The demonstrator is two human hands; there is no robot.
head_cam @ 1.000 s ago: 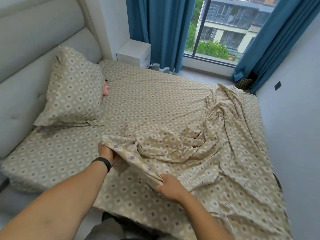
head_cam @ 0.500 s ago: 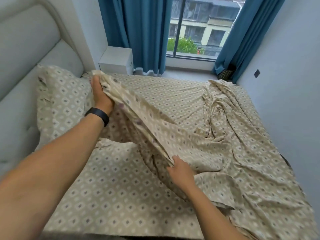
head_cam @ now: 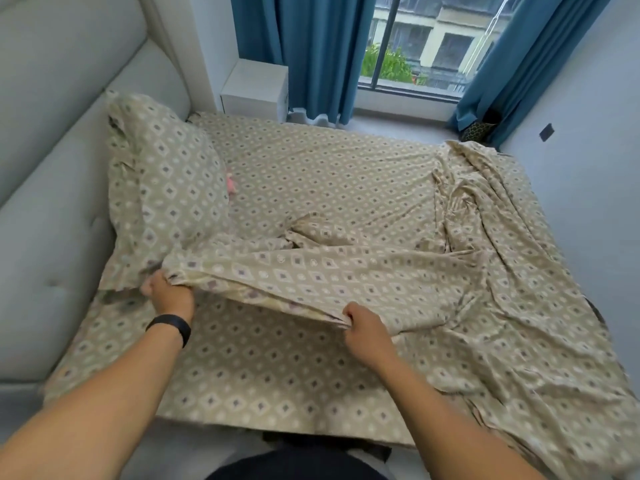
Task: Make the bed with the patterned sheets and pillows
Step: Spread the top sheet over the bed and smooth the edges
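A beige diamond-patterned top sheet lies rumpled across the right half of the bed, over a fitted sheet of the same pattern. My left hand grips one end of the sheet's near edge just below the pillow. My right hand grips the same edge farther right, and the edge is lifted a little and stretched between them. A matching pillow leans against the grey padded headboard at the left. A small pink thing shows beside the pillow.
A white nightstand stands at the far corner by blue curtains and a window. A grey wall runs close along the bed's right side. My legs are at the bed's near edge.
My left hand came down from high near the pillow top to low in front of the pillow, carrying the sheet's edge. The edge now lies lower and flatter between both hands.
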